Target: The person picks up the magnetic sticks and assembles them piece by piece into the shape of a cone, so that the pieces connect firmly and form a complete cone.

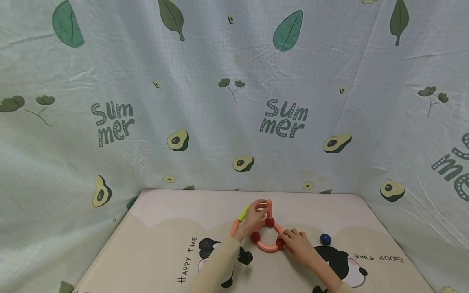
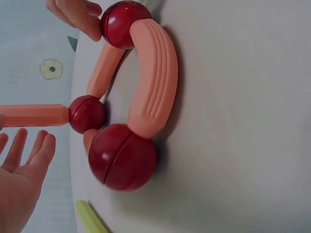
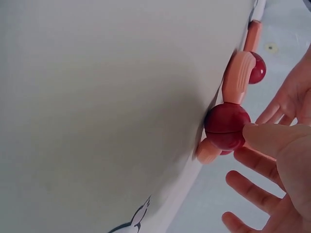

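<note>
Near the worktop's middle, toward the far edge: a ring of curved bars and red balls. Left grip pinching an upright rod on the far ball. Right grip relaxed, thumb touching the near-right ball. Blue ball just right. No containers.

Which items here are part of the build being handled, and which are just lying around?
In hand:
- red balls and salmon rods joined in a ring
- upright rod, at the left hand
- right hand touching a ball

Lying about:
- blue ball
- green rod and orange rod on the mat
</note>
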